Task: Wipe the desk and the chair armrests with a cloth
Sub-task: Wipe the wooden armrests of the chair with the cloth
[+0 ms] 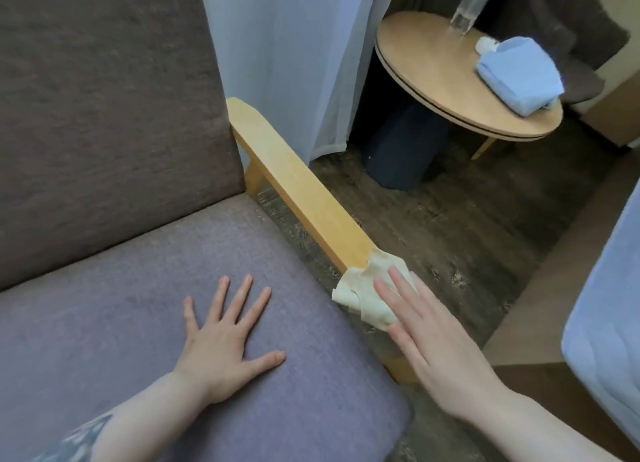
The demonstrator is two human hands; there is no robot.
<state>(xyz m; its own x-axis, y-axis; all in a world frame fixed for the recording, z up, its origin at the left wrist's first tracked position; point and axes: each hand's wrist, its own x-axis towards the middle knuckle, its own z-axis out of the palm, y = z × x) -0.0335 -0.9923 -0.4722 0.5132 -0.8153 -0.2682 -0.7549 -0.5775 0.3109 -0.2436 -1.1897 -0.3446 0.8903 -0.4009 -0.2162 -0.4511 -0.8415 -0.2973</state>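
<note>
Your left hand (221,347) lies flat, palm down, fingers spread wide and thumb angled out to the side, forearm bare. Your right hand (429,337) is flat too, fingers straight and close together, pressing down on a cloth (363,295) that shows beyond and beside your fingertips.

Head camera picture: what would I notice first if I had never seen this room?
Probably the right hand, pressing a pale cloth flat onto the near end of the yellow wooden armrest. Next, the left hand spread open on the purple seat cushion. Farther back on the right, a folded blue towel lies on a round wooden table.
</note>
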